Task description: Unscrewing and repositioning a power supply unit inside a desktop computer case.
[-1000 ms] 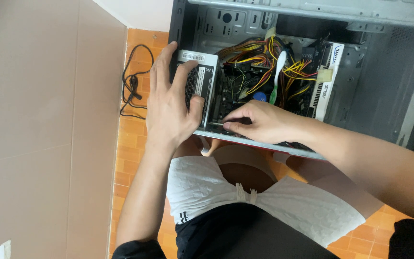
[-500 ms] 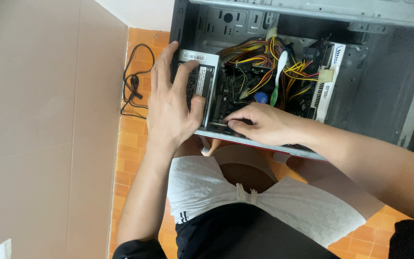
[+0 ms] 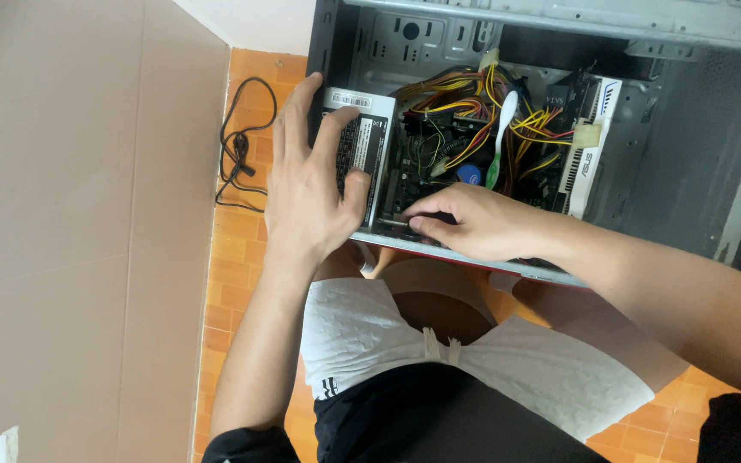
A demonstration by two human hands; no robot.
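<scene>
An open grey computer case (image 3: 559, 21) lies on its side in front of me, full of yellow, red and black cables (image 3: 473, 111). My left hand (image 3: 310, 184) rests flat on the power supply unit (image 3: 362, 146) at the case's left end, fingers spread over its vent. My right hand (image 3: 482, 225) reaches inside over the near edge, fingertips pinched on a thin metal screwdriver shaft (image 3: 392, 222) next to the power supply. A white graphics card (image 3: 589, 159) stands on the right inside the case.
A black power cord (image 3: 242, 146) lies coiled on the orange tiled floor (image 3: 233, 257) left of the case. A beige wall (image 3: 70, 214) fills the left side. My knees in white shorts (image 3: 370, 334) sit just under the case's near edge.
Both hands stay nearly where they were. The right fingertips have shifted slightly along the near edge by the power supply.
</scene>
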